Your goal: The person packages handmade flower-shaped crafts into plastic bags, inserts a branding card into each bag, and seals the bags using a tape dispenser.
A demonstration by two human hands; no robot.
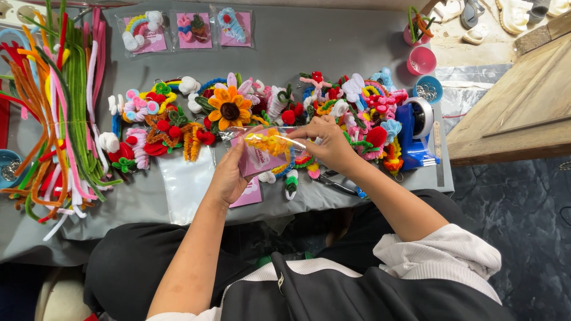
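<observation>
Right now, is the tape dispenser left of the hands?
No, the blue tape dispenser sits to the right of both the left hand and right hand.

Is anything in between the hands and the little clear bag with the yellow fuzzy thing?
No. The left hand and the right hand both already grip the clear bag directly, with nothing visible between them and it. The yellow piece is at the bag's top.

Pipe-cleaner charms (267,110) crowd ahead; bare grey cloth (321,47) lies beyond.
</observation>
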